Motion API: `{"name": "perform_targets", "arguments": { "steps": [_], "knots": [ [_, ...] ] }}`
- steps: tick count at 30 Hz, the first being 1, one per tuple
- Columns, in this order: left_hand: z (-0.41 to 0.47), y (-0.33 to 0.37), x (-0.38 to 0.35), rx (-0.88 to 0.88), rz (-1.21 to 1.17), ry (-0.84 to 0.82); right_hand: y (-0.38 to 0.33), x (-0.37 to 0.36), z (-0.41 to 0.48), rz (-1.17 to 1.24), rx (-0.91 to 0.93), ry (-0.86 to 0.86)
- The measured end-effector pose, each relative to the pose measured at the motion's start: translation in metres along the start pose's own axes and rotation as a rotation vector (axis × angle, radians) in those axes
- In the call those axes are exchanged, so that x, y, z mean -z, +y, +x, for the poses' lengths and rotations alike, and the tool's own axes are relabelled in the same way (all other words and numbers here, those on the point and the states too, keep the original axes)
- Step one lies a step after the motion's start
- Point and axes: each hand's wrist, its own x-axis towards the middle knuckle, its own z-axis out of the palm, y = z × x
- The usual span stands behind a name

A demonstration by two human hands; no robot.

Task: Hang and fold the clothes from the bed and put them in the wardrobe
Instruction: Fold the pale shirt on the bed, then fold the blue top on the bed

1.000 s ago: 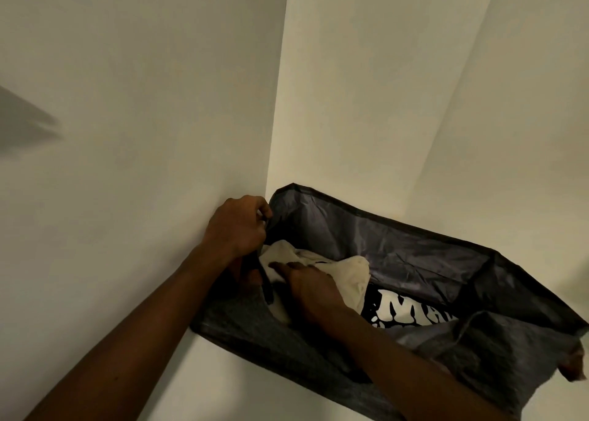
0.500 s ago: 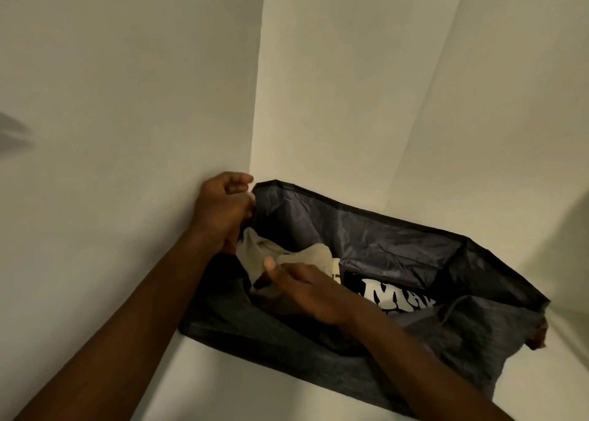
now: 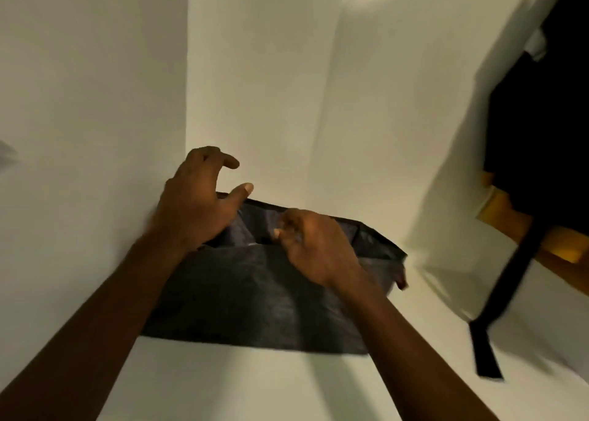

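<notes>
We are seeing the dark grey fabric storage bag (image 3: 255, 293) sitting on the white wardrobe shelf (image 3: 255, 388), tucked toward the left corner. Left hand (image 3: 197, 203) is hovering over its left rim, fingers spread, gripping nothing. Right hand (image 3: 315, 245) is curling over the opening; too blurred, so we cannot tell whether it is gripping anything.

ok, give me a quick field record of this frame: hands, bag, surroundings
setting: wardrobe shelf, white, in a corner of white walls
storage bag: dark grey fabric, lying on the shelf, top open, contents not visible
left hand: above the bag's left end, fingers spread, holding nothing
right hand: over the bag's opening, fingers curled; grip on fabric unclear
right edge: black strap hanging down, dark garment above it, both blurred
</notes>
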Motion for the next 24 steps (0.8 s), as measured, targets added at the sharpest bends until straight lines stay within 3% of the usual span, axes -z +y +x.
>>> {"name": "perform_targets", "arguments": {
  "steps": [4, 6, 12, 24],
  "knots": [
    [-0.072, 0.057, -0.026, -0.158, -0.265, -0.066, 0.022, 0.01, -0.129, 0.165, -0.117, 0.132],
    [-0.114, 0.092, -0.041, -0.233, -0.364, -0.178, 0.033, 0.015, -0.206, 0.198, -0.248, 0.243],
    [-0.265, 0.207, -0.085, -0.429, -0.616, -0.668, 0.024, 0.039, -0.436, 0.206, -0.74, 0.41],
    [-0.571, 0.448, -0.14, -0.85, -0.937, -1.457, -0.033, 0.092, -0.8, 0.081, -1.577, 0.729]
  ]
}}
